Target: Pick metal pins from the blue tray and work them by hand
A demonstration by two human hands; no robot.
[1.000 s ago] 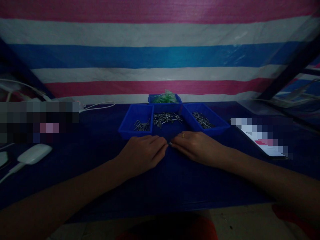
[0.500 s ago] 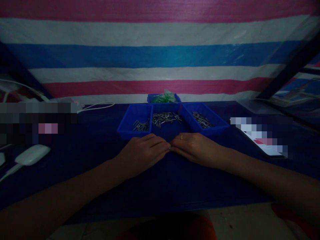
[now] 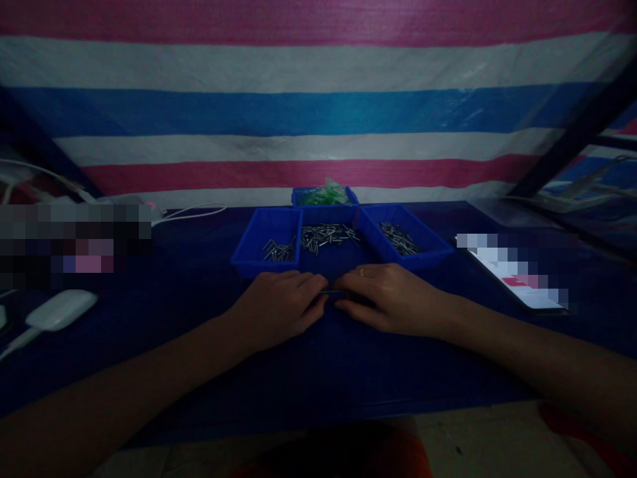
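Observation:
My left hand [image 3: 281, 307] is closed, with thumb and forefinger pinching a thin metal pin [image 3: 331, 291] just above the blue table. The pin bridges the small gap between my hands. Its other end runs in among the curled fingers of my right hand [image 3: 391, 295], which wears a ring; the exact grip there is dark. Just beyond my hands lies a heap of metal pins [image 3: 326, 236]. A blue bin on the left [image 3: 241, 255] holds a few bent-looking metal pieces [image 3: 279, 251]. The blue bin on the right [image 3: 438, 247] contains more metal pins [image 3: 398, 238].
Behind the heap stands another blue bin [image 3: 328, 214] with green items in clear plastic [image 3: 326, 194]. A phone [image 3: 512, 275] lies at the right on the table [image 3: 348, 372]. At the left are a white corded device [image 3: 62, 310] and cables. A striped sheet [image 3: 318, 109] hangs behind.
My hands have drawn slightly apart from touching fingertips, and the thin metal pin now shows between them. The right thumb has dropped away from the forefinger.

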